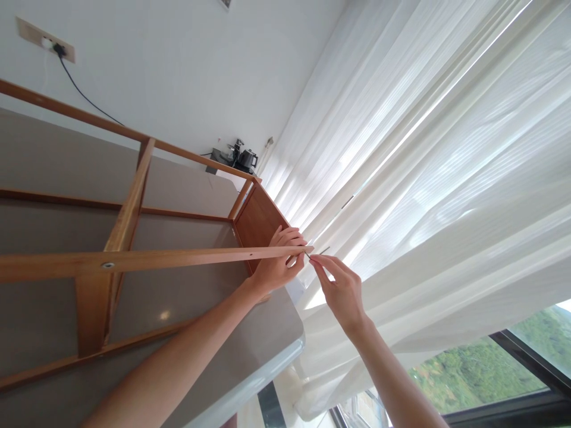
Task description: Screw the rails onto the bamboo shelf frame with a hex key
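1. Head view: wooden frame sits on the grey table [272,333], its near long rail [187,258] running from the left edge of view to the hands, raised over the tabletop.
2. Left hand [274,274]: wrapped round the far end of that rail, fingers curled over the top side, thumb below. Thumb tip is right by the rail end; can't tell if it also touches the tool.
3. Right hand [343,289]: thumb and fingertips pinching a thin dark rod [325,251], looks like a hex key. One bit pokes toward the rail end, another sticks out past the fingers on the curtain side. Can't tell if its tip is seated in anything.
4. Rail hardware: one metal fitting [107,265] by the crosspiece [129,208], one small dark hole [251,254] nearer the left hand.
5. Reddish-brown panel [259,215] closes the frame's end, just behind the left hand.
6. Beyond the frame: black kettle [247,159], plus a wall socket [47,40] at upper left with a dark cable [82,94] plugged in.
7. White curtain [419,137] fills the right side; window [482,371] with greenery outside at lower right.
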Demonstrator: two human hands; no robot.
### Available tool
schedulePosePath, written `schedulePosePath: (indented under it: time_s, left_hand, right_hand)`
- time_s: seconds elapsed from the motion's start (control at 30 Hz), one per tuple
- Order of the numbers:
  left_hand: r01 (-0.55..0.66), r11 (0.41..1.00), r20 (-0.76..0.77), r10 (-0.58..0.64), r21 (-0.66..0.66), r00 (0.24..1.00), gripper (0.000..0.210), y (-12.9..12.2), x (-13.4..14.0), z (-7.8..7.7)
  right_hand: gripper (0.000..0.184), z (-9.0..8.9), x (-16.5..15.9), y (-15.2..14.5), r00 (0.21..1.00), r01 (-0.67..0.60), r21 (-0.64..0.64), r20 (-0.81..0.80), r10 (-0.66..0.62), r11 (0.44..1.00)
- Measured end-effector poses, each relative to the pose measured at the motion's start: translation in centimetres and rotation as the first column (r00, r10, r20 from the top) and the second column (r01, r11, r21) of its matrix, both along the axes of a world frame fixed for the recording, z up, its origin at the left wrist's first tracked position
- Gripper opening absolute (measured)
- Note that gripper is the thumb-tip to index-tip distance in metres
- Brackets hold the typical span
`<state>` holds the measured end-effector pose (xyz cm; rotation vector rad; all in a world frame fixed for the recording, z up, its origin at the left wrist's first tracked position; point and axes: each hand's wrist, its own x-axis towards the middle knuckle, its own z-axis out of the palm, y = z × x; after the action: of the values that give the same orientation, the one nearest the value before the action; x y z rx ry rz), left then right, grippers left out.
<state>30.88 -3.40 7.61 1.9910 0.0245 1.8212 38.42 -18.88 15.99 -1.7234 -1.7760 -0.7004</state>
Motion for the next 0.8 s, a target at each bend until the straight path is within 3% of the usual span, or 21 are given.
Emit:
schedulePosePath:
  time_s: [0.2, 0.4, 0.53, 0.67, 0.8]
  left_hand:
    - [-0.008, 1.0, 0.003, 0.008, -0.002, 1.0, 0.027, 0.0, 0.0, 0.0]
    - [-0.009, 1.0, -0.004, 0.009, -0.003, 1.0, 0.024, 0.1, 0.0, 0.1]
    - [-0.002, 1.0, -0.004, 0.002, -0.007, 1.0, 0.021, 0.0, 0.0, 0.1]
    - [0.002, 1.0, 0.009, -0.002, -0.011, 1.0, 0.022, 0.0, 0.1, 0.0]
    - [-0.002, 1.0, 0.005, 0.002, 0.001, 1.0, 0.026, 0.0, 0.0, 0.0]
  right_hand:
    - [0.025, -0.3, 0.5, -0.1, 0.982, 0.014, -0.014, 0.188, -0.012, 1.0]
    - [0.035, 0.1, 0.7, -0.3, 0.884, 0.057, -0.032, 0.467, -0.036, 0.998]
    - [0.036, 0.9, 0.6, -0.2, 0.835, 0.02, -0.065, 0.55, 0.019, 0.998]
    - [0.032, 0.7, 0.9, 0.0, 0.884, -0.001, -0.067, 0.466, 0.032, 0.998]
    - [0.022, -0.4, 0.4, 0.3, 0.986, 0.002, 0.001, 0.169, -0.002, 1.0]
